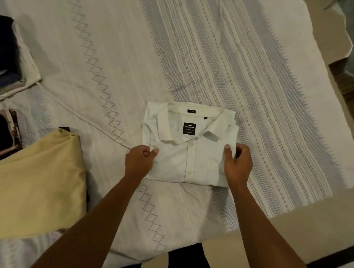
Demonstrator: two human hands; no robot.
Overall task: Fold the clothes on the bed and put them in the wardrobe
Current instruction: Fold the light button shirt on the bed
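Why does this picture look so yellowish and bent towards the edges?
Head view: dim, warm room light tints the bedspread and white shirt yellowish; the wide-angle lens bows its stripes; the dark clothes at the left edge look soft and murky.

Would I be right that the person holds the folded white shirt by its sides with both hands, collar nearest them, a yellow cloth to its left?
Not quite: in the head view the collar lies at the far end, away from the person. Otherwise yes: left hand and right hand hold the folded white shirt by its sides, yellow cloth to its left.
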